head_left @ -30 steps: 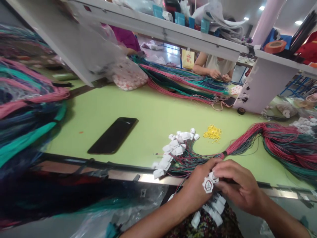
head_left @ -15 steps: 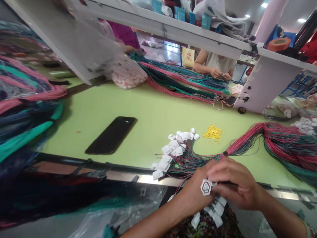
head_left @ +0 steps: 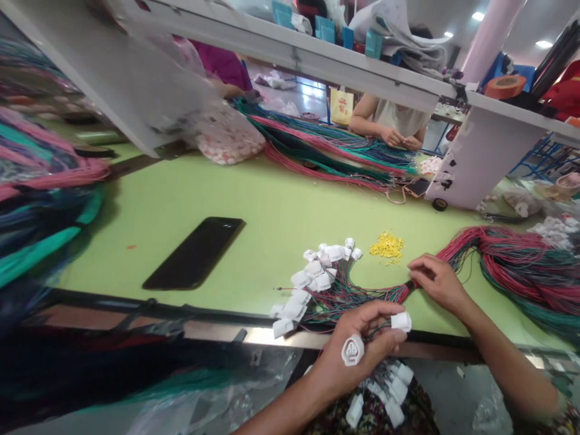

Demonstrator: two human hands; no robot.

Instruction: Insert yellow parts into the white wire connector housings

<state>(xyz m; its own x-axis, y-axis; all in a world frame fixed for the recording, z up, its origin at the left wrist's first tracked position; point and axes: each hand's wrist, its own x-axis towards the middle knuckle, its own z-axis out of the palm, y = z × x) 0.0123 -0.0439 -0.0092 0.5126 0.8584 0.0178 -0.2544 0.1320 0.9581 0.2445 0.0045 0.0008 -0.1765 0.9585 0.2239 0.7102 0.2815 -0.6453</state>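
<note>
A green table holds a wire harness: a thick red, green and dark wire bundle (head_left: 512, 260) narrows at a black tie (head_left: 410, 285), then fans out to a cluster of white plastic connectors (head_left: 312, 279). My left hand (head_left: 357, 347) grips some of those wires near the table edge. A white connector (head_left: 352, 350) shows on its back, and another white connector (head_left: 401, 322) sits at the fingertips. My right hand (head_left: 437, 283) has its fingers on the wires beside the tie. More connectors (head_left: 396, 386) hang below the edge over my lap.
A small heap of yellow pieces (head_left: 386, 246) lies near the connectors, and a black phone (head_left: 194, 254) lies on the table. A large coloured wire bundle (head_left: 45, 181) fills the left. Across a white shelf (head_left: 294, 60), a co-worker (head_left: 389, 124) handles small parts behind another bundle (head_left: 326, 151).
My right hand has left the left hand and moved right and away, onto the wires by the tie. A white connector now shows at my left fingertips.
</note>
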